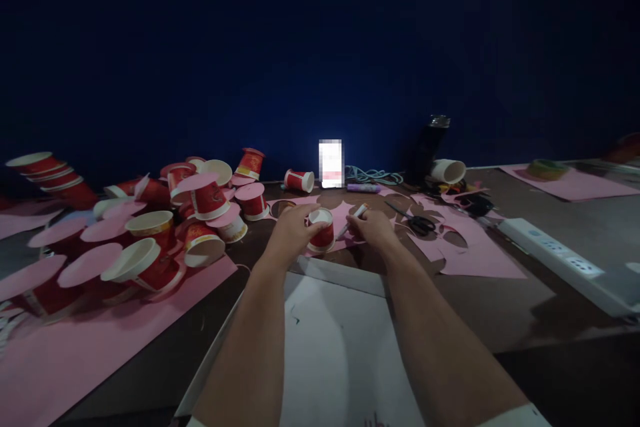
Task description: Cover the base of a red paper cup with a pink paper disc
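Note:
My left hand (291, 232) is closed around the side of a red paper cup (323, 235), which stands upside down with its pale base up. Pink paper (342, 213) lies beneath and behind this cup. To the right of it, my right hand (374, 225) grips a white marker pen (351, 219), its tip slanting down toward the paper near the cup. Whether the tip touches the paper I cannot tell. Black scissors (421, 224) lie just right of my right hand.
Many red cups with pink paper discs (205, 197) crowd the left side. A bright screen (331, 163), a purple pen (363, 188) and a coiled cord (380, 175) sit at the back. Cut pink sheets (483, 257) and a power strip (560, 260) occupy the right. A white box lid (340, 347) lies in front.

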Motion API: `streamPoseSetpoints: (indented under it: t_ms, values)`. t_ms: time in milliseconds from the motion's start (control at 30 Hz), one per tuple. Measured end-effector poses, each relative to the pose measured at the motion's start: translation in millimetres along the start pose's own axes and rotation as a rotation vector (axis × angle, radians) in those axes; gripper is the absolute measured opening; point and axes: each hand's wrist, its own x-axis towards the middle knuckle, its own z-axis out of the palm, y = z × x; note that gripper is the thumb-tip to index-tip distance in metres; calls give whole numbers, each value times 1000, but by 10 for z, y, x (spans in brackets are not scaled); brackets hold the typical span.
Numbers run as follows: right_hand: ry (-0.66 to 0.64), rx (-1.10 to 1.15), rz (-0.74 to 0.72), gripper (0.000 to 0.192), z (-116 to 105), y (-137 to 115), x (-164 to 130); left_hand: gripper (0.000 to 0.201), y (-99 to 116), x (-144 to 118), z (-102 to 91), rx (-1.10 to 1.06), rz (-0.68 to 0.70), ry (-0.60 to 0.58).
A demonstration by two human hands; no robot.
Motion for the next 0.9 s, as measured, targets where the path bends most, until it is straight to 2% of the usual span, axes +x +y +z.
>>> streamPoseSetpoints:
  t_ms: [367, 900]
  values:
    - [16, 190, 11, 28, 120, 53, 109, 38, -9, 2, -10, -16, 2, -2]
    - [-21, 144, 10, 31, 147, -108, 72, 41, -58, 24, 22, 10, 3, 14]
